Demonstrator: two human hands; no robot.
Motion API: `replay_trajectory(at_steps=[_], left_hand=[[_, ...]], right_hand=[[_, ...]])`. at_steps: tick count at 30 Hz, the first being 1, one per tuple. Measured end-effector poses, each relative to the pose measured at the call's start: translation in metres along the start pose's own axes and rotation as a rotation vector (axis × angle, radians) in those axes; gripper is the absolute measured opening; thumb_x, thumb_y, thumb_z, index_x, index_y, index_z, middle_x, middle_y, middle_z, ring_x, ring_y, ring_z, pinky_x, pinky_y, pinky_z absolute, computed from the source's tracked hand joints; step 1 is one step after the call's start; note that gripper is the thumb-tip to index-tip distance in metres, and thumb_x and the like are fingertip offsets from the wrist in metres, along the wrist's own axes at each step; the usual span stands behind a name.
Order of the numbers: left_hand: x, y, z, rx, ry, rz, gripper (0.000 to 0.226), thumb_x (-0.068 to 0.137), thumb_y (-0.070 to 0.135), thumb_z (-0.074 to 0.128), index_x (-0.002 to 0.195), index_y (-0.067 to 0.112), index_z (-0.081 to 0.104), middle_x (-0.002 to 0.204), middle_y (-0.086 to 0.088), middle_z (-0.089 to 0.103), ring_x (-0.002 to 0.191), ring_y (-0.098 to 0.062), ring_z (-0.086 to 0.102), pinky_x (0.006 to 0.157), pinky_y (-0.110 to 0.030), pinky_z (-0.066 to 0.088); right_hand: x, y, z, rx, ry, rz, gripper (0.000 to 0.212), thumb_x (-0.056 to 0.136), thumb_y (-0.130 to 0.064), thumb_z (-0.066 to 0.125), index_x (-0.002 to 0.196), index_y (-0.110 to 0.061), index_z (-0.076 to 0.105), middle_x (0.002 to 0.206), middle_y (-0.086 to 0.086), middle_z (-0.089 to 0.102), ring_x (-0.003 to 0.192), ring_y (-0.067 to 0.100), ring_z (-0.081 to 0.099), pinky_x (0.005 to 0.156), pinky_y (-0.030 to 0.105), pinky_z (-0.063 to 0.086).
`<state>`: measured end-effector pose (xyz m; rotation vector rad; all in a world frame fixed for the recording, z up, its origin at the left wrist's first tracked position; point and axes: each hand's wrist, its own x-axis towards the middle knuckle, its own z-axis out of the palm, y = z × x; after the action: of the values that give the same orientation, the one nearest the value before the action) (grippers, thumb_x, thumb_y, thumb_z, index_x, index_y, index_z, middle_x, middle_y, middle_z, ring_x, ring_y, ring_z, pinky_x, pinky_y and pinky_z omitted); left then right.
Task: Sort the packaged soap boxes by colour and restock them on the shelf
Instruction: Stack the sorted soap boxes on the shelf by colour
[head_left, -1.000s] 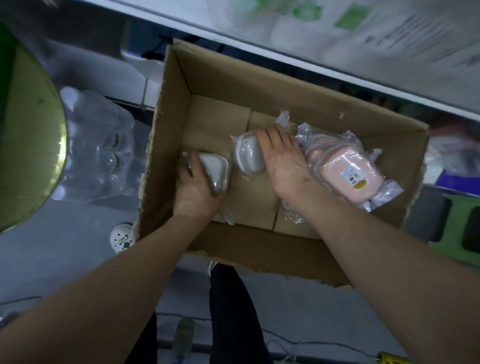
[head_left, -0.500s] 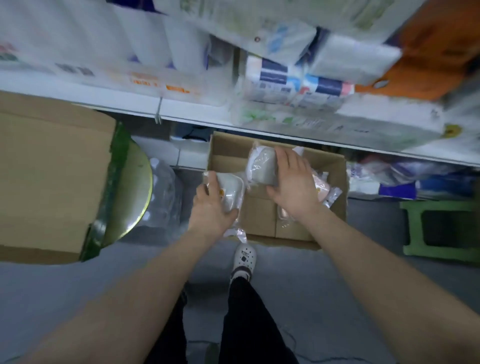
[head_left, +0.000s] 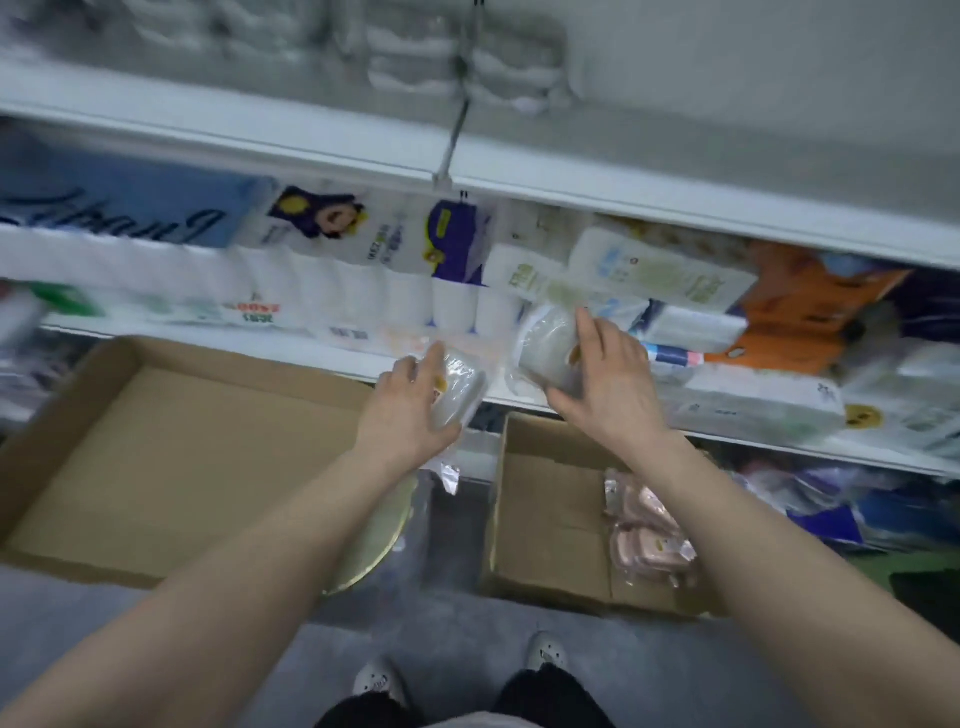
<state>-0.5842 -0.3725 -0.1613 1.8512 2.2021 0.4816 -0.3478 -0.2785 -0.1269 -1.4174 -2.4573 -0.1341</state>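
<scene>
Restock step: left hand (head_left: 410, 400) grips one grey soap pack (head_left: 457, 387), right hand (head_left: 602, 379) grips another (head_left: 545, 348), both raised at the shelf (head_left: 467, 171) edge. Pink packs (head_left: 649, 535) remain in the box (head_left: 545, 519) below the shelf. Next: find a free shelf spot.

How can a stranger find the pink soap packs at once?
Below the white shelf, find the smaller cardboard box on the floor. The pink soap packs lie by its right wall. Unlike the grey packs held above, they are pink.

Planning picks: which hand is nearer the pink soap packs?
Right. Right hand holds a grey pack up by the shelf, above the pink packs; left hand holds a second grey pack, farther left.
</scene>
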Motion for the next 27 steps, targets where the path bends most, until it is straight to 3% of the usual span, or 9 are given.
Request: replay_trajectory(at_steps=[4,6,9,14,20,24,27], left_hand=[[0.011,-0.025,-0.064,0.072,0.132,0.034,0.100,0.071,0.050,0.066,0.152,0.023,0.016,0.136,-0.015,0.043,0.111,-0.037,0.049,0.093,-0.043,0.046],[0.019,-0.032,-0.094,0.024,0.179,0.057,0.099,0.072,0.045,0.067,0.153,0.023,0.014,0.139,-0.015,0.039,0.115,-0.035,0.046,0.097,-0.042,0.043],[0.038,-0.040,-0.137,-0.075,0.263,0.093,0.101,0.069,0.037,0.073,0.151,0.022,0.016,0.136,-0.015,0.037,0.112,-0.030,0.047,0.093,-0.038,0.044],[0.082,-0.044,-0.190,-0.097,0.352,0.102,0.089,0.066,0.032,0.077,0.142,0.017,0.032,0.127,-0.014,0.041,0.113,-0.031,0.046,0.091,-0.034,0.041],[0.155,-0.047,-0.231,-0.007,0.395,0.165,0.084,0.069,0.028,0.075,0.142,0.013,0.036,0.130,-0.015,0.045,0.118,-0.031,0.045,0.098,-0.035,0.038],[0.212,-0.049,-0.251,0.076,0.419,0.189,0.081,0.067,0.028,0.073,0.139,0.015,0.038,0.130,-0.013,0.046,0.115,-0.033,0.048,0.097,-0.041,0.042],[0.253,-0.049,-0.262,0.132,0.409,0.183,0.075,0.066,0.033,0.068,0.135,0.019,0.040,0.126,-0.011,0.048,0.110,-0.033,0.050,0.092,-0.044,0.046]], right_hand=[[0.035,-0.030,-0.041,-0.012,0.122,-0.039,0.100,0.075,-0.053,0.063,0.154,-0.008,0.022,0.135,0.017,0.047,0.119,0.036,0.047,0.103,0.048,0.036],[0.054,-0.041,-0.061,-0.013,0.180,-0.046,0.101,0.073,-0.055,0.060,0.154,-0.009,0.021,0.135,0.017,0.047,0.118,0.037,0.048,0.102,0.049,0.037],[0.082,-0.050,-0.087,-0.003,0.229,-0.047,0.100,0.072,-0.057,0.050,0.154,-0.009,0.020,0.136,0.015,0.046,0.117,0.035,0.047,0.101,0.046,0.035],[0.134,-0.050,-0.113,0.022,0.300,-0.021,0.093,0.072,-0.047,0.070,0.148,-0.013,0.029,0.130,0.011,0.051,0.115,0.032,0.049,0.099,0.047,0.036],[0.215,-0.023,-0.116,0.053,0.394,-0.013,0.078,0.071,-0.039,0.075,0.137,-0.013,0.041,0.122,0.010,0.055,0.113,0.033,0.051,0.097,0.046,0.036],[0.288,-0.002,-0.110,-0.080,0.405,0.010,0.078,0.068,-0.045,0.067,0.137,-0.019,0.043,0.120,0.007,0.056,0.111,0.033,0.051,0.096,0.045,0.035],[0.341,0.006,-0.105,-0.099,0.304,0.019,0.078,0.070,-0.044,0.069,0.139,-0.026,0.039,0.124,0.002,0.052,0.120,0.033,0.046,0.101,0.048,0.031]])
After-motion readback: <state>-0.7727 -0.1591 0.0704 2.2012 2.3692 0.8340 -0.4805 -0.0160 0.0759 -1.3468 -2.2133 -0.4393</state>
